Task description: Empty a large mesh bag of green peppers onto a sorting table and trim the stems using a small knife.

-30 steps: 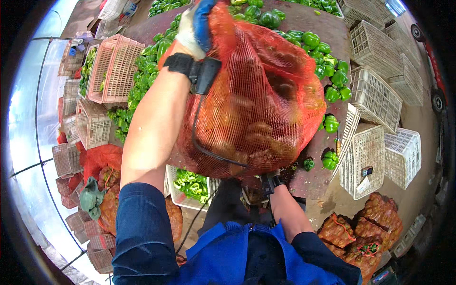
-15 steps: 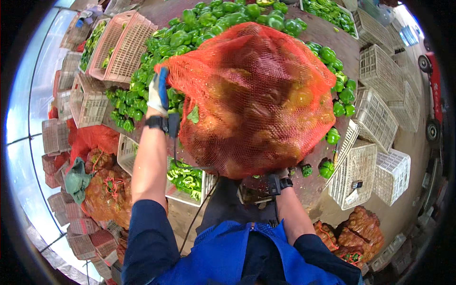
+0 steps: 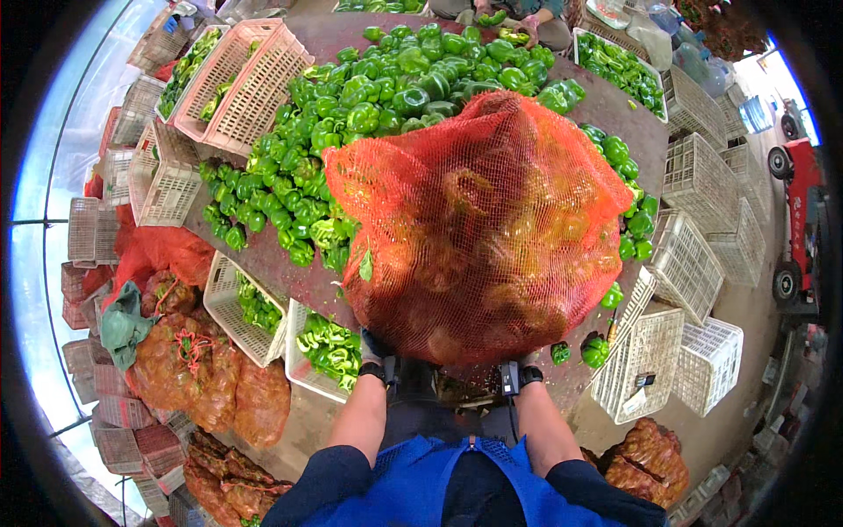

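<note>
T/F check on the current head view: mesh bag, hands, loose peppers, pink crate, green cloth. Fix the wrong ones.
1. The large red mesh bag is empty. False: its contents show through the mesh.
2. Loose green peppers lie on the table beyond the bag. True.
3. Both hands are at the bag's far side. False: the left hand and right hand are at its near edge, mostly hidden.
4. The pink crate is right of the peppers. False: left.
5. The green cloth lies at the picture's left. True.
</note>
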{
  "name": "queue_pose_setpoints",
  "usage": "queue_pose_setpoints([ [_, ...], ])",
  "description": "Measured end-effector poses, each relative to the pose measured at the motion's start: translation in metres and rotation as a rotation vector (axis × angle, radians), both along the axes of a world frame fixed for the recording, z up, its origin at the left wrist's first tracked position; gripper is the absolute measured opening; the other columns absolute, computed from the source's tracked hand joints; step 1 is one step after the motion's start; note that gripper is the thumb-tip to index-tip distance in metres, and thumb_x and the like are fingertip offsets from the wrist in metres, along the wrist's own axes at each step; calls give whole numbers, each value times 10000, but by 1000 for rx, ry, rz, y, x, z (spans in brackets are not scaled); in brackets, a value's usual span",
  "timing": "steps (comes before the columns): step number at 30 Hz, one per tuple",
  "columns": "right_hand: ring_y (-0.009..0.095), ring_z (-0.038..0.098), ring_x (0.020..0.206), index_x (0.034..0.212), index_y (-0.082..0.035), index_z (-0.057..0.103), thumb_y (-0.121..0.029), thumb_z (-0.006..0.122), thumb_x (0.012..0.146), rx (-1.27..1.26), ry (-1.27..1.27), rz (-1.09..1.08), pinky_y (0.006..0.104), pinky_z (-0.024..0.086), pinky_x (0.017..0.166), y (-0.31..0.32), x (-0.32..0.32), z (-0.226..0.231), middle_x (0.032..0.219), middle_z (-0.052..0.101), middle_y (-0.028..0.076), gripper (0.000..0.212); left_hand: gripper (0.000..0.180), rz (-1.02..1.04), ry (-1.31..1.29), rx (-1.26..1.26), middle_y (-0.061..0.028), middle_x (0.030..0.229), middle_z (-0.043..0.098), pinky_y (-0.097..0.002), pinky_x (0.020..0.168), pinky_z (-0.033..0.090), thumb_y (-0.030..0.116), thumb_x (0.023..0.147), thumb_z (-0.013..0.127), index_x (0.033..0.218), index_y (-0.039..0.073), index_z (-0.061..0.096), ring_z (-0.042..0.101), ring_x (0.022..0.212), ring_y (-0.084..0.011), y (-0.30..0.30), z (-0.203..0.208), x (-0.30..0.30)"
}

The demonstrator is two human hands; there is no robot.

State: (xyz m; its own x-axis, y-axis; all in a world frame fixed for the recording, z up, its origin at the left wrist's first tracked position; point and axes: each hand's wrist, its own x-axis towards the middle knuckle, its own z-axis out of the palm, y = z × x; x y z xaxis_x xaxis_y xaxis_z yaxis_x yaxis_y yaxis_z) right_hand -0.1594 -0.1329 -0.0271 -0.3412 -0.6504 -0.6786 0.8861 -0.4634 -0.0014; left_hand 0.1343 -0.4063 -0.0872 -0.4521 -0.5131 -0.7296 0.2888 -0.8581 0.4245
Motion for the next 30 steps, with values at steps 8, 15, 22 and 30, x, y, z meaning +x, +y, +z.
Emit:
queue_pose_setpoints([
  [8,349,410,1312,1481,-114,328,-616,315,972,-95,-114,-56,500,345,1102,6,-26,35,1482,406,106,715,658,54,144,-11,-91,1423,492,-472,1106,352,567,957,366,1414,101,452,447,1297,-332,-10,44,-41],
  [15,275,516,1229,1426,-90,407,-442,398,1011,362,783,84,429,427,1048,-73,-143,146,1393,510,88,543,719,-140,530,-133,-142,1365,525,-552,1058,388,623,947,287,1398,88,453,502,1219,-374,-66,121,-124],
  [22,260,472,1249,1332,-89,489,-361,328,997,612,961,135,389,342,1081,-31,-232,63,1338,523,90,461,639,-49,165,-90,-146,1340,550,-502,1063,399,534,972,341,1369,53,480,513,1217,-356,-42,117,-182],
  [30,244,643,949,1014,-131,697,-170,497,846,1556,2467,1310,403,435,917,-20,-258,128,928,704,67,264,508,-415,-74,-350,-120,1265,582,-459,987,443,425,975,443,1313,51,509,559,1120,-304,-18,177,-184],
])
